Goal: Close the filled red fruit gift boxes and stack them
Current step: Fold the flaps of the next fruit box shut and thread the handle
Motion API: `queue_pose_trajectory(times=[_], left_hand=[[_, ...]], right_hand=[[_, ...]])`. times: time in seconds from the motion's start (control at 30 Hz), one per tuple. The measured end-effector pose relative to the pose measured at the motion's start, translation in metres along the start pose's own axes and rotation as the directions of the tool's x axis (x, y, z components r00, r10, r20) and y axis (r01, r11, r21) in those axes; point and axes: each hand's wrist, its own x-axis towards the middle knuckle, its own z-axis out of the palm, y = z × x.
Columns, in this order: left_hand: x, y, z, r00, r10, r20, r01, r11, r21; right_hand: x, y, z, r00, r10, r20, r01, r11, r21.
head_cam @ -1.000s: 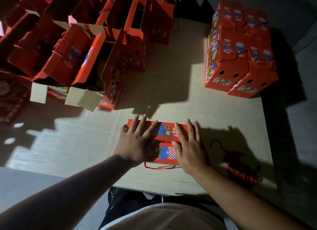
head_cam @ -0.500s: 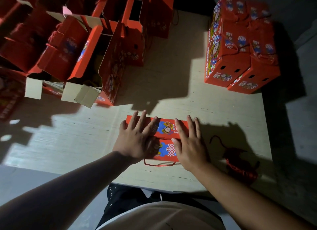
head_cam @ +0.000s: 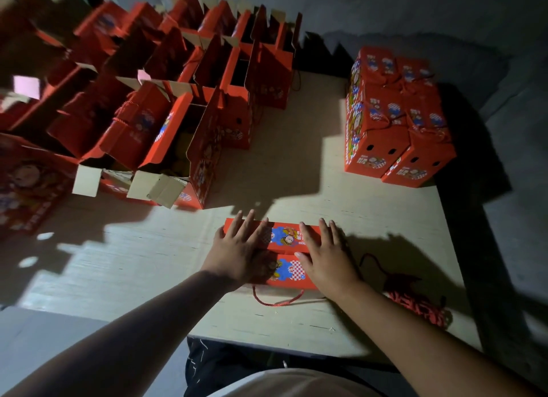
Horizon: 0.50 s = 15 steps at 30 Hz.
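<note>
both hands stay flat, fingers spread, gripping nothing: left hand [head_cam: 237,253] and right hand [head_cam: 326,257] press the red box [head_cam: 289,253] at lower centre of the frame. nothing has shifted, so its lid seems shut; stacking remains.

Both hands, left [head_cam: 237,253] and right [head_cam: 327,257], flat on closed red box [head_cam: 286,253], table [head_cam: 148,257].

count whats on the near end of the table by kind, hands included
hands: 2, left hand and right hand, both flat on the box
closed red gift box: 1
bundle of red cord: 1
total: 4
</note>
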Motion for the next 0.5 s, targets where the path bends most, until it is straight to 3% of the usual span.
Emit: queue_pose_trajectory(times=[0.3, 0.5], left_hand=[[0.0, -0.005, -0.007, 0.997, 0.029, 0.069, -0.035, 0.996, 0.083], [-0.005, -0.01, -0.009, 0.996, 0.05, 0.08, -0.05, 0.999, -0.007]], right_hand=[[0.008, 0.004, -0.009, 0.995, -0.096, 0.037, 0.101, 0.973, -0.209], [-0.005, 0.003, 0.0, 0.999, -0.052, -0.001, 0.052, 0.999, 0.003]])
